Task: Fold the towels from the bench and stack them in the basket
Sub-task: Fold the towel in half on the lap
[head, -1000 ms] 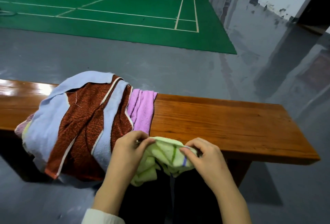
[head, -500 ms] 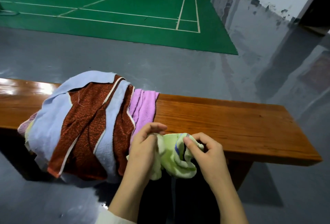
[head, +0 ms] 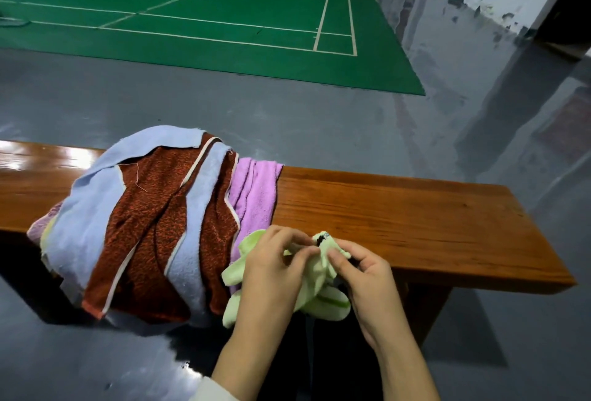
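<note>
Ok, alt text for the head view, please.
The left hand and right hand pinch a crumpled light green towel at the near edge of a wooden bench. A heap of blue, rust-red and pink towels lies left of them.

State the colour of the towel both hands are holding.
The towel is pale green with a darker green stripe; head view.
</note>
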Tool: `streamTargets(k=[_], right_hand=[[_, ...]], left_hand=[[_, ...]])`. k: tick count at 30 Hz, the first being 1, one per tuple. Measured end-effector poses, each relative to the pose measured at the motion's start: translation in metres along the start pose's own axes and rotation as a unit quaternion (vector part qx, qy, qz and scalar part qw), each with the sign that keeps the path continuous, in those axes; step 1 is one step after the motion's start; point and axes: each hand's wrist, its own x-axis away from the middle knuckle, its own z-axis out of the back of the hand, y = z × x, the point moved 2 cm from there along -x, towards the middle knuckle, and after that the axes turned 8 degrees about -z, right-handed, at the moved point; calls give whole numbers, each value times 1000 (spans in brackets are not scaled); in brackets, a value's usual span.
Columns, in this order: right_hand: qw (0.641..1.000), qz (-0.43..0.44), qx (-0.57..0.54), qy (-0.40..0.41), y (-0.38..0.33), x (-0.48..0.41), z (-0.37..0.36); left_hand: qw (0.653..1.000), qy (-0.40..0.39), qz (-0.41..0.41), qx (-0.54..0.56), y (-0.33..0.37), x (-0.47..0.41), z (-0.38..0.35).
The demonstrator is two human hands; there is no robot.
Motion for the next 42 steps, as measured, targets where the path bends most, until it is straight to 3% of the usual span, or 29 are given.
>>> streamTargets(k=[7,13,18,20,22,24,27,32,35,37,42], right_hand=[[999,5,-12,46,-2,-2,4],[998,1,-37,48,-3,-2,6],[999,-7,-39,10,-1,-2,2],[999,-12,-36,-7,-1,-2,0],[1000,8,-24,6,-3,-2,0],[999,28,-13,18,-5,-2,2],[1000,26,-5,4,-6,0,3],[996,-8,-84,-37,-10,4,-1],[999,30,7,-44,-14,5,1],[998,46,43,-2,-11,0,6],[990,52,0,131,-9,-12,20]], left_hand=[[995,-79,-52,-29,-16,8,-12],[989,-41,-102,-97,-14,5,-10],[944,18,-43,-326,-2,8,-3],[956,16,-82,-282,-2,5,-3],[985,-5,-93,-143,-4,0,-4],[998,-43,-48,17,-2,-2,-5],[992,-53,14,117,6,-2,-10],[999,19,-18,47,8,-1,-21],[1000,21,9,11,1,1,-23],[999,-10,23,-24,-4,1,-21],[993,-101,4,-56,-37,-3,11]])
